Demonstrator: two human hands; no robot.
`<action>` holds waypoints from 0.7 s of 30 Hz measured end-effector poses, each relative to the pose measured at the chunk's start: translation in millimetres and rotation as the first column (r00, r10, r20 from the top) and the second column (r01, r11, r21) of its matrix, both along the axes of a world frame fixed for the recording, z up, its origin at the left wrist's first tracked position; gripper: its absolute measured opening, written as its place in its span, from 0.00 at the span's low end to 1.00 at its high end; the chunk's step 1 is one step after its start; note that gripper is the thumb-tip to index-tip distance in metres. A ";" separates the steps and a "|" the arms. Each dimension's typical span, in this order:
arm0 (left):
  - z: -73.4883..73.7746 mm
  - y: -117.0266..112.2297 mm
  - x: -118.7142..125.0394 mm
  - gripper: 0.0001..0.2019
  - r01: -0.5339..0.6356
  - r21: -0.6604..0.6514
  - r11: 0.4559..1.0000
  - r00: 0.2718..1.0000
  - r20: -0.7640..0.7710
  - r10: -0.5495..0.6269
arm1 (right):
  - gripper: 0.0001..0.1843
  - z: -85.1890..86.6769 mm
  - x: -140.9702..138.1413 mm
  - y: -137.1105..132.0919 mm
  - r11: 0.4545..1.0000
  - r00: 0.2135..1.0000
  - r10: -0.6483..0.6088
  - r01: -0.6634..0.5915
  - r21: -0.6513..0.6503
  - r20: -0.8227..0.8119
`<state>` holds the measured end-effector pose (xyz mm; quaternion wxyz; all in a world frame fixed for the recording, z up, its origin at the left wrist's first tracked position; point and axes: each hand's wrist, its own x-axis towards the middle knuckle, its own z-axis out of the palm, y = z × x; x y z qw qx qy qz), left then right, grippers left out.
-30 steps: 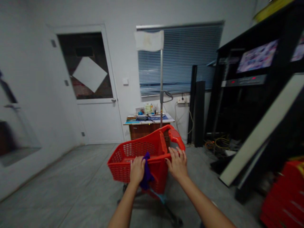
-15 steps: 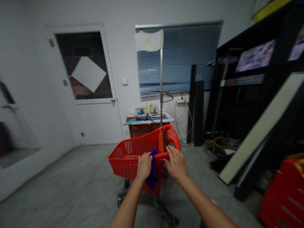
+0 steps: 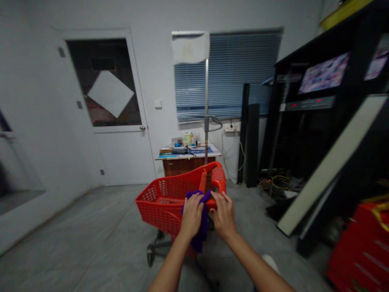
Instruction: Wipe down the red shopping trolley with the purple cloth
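Note:
A small red plastic shopping cart [image 3: 164, 200] stands on the grey floor in front of me. My left hand [image 3: 192, 215] presses a purple cloth [image 3: 201, 235] against the cart's near rim, fingers closed on the cloth. My right hand [image 3: 223, 213] rests on the rim just below the red handle [image 3: 219, 180], fingers curled over the edge beside the cloth. A metal pole with a white flag [image 3: 191, 48] rises from the cart.
A cluttered wooden desk [image 3: 187, 160] stands behind the cart under a window with blinds [image 3: 240, 73]. A white door [image 3: 114, 117] is at the left. Black shelving [image 3: 331, 121], a leaning white board [image 3: 328, 166], cables [image 3: 279, 182] and red baskets [image 3: 361, 247] fill the right side.
The cart has swung round, its handle end turning toward me. My left hand slid the purple cloth rightward along the rim toward my right hand, which stayed on the rim by the handle.

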<state>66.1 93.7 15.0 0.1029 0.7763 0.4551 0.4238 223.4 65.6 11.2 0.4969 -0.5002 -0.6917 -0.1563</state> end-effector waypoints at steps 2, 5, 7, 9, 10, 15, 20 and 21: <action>-5.3 5.2 -20.1 0.19 -0.025 -0.050 0.998 1.000 -0.012 0.025 | 0.31 5.3 11.3 5.0 0.999 0.999 0.044 -0.044 -0.027 -0.020; -16.1 21.5 -57.8 0.20 -0.154 -0.150 0.977 0.988 -0.020 0.153 | 0.29 9.8 22.9 23.8 0.999 0.995 -0.006 0.001 -0.049 -0.100; -19.0 29.7 -71.1 0.19 -0.224 -0.202 0.954 0.974 -0.022 0.224 | 0.30 8.1 22.2 36.5 0.998 0.990 0.034 -0.041 -0.046 -0.140; -15.9 30.6 -66.8 0.19 -0.230 -0.210 0.950 0.973 -0.015 0.232 | 0.30 3.7 14.9 43.8 0.998 0.982 0.040 -0.047 -0.032 -0.184; -12.4 27.9 -58.5 0.19 -0.211 -0.191 0.959 0.977 -0.008 0.214 | 0.30 1.1 9.6 44.8 0.999 0.979 0.034 -0.040 -0.027 -0.202; 11.5 -1.5 -6.5 0.19 -0.020 -0.043 0.999 1.000 0.002 0.021 | 0.30 -6.4 -13.7 34.4 0.999 0.979 0.013 -0.019 -0.027 -0.202; 11.2 3.8 -33.7 0.20 -0.040 -0.106 0.994 0.999 0.002 0.040 | 0.28 1.3 -3.6 33.5 0.986 0.994 0.061 -0.073 -0.148 -0.085; 8.3 10.2 -46.3 0.20 -0.076 -0.144 0.987 0.997 0.009 0.078 | 0.28 2.9 -0.6 36.1 0.983 0.996 0.046 -0.059 -0.172 -0.077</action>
